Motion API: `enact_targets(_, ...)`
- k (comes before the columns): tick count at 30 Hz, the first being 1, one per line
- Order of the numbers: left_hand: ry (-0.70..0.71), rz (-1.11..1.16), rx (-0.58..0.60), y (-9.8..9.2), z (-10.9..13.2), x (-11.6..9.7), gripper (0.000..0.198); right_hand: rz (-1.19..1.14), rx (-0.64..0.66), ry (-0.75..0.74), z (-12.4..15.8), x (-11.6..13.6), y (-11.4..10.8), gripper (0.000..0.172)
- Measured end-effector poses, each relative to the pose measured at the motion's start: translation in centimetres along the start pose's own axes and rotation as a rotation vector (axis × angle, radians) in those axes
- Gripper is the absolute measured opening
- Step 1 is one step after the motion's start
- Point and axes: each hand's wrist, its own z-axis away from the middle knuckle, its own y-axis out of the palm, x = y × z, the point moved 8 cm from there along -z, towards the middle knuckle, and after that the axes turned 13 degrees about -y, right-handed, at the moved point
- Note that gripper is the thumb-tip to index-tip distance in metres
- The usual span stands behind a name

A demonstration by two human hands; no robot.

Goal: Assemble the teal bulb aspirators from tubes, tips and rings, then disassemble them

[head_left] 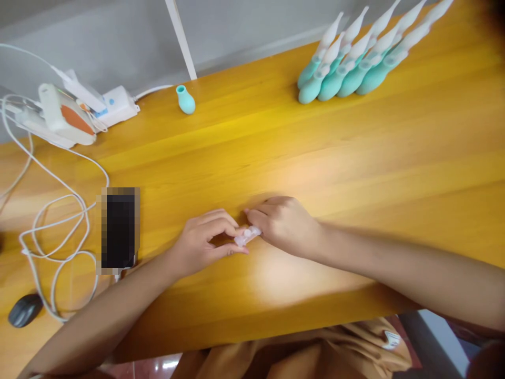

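My left hand (209,237) pinches a small translucent, pinkish-white plastic piece (246,236) between thumb and fingertips, just above the table. Curled at the right end of that piece is my right hand (282,223); its fingertips are partly hidden behind the knuckles, and it appears to grip the same piece. The exact kind of the piece is too small to tell. Farther back, a turquoise rubber bulb (185,100) lies alone with its round opening toward the wall.
Several turquoise bulbs with white translucent nozzles (351,68) stand in rows at the back right. A white power strip (118,108) with chargers and tangled white cables (59,255) occupies the left. A blurred-out dark phone-like device (120,231) and a black mouse (26,310) lie near my left arm.
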Motion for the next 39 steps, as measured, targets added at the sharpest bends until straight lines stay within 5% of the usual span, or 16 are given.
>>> enact_targets(11, -0.041, 0.073, 0.019, 0.1, 0.0, 0.3, 0.014, -0.085, -0.134, 0.017, 0.0, -0.2, -0.3, 0.029)
enact_targets(23, -0.049, 0.163, 0.057, 0.4, 0.0, 0.5, 0.012, -0.191, -0.109, 0.036, -0.3, -0.3, 0.4, 0.028)
enact_targets(31, -0.002, 0.076, -0.035, 0.5, 0.5, -0.3, 0.014, -0.068, -0.092, 0.064, -0.5, 0.1, 0.2, 0.028)
enact_targets(39, -0.182, 0.13, -0.005, 0.9, 0.5, 1.1, 0.023, 0.032, -0.088, 0.053, -0.7, 0.5, -0.3, 0.038)
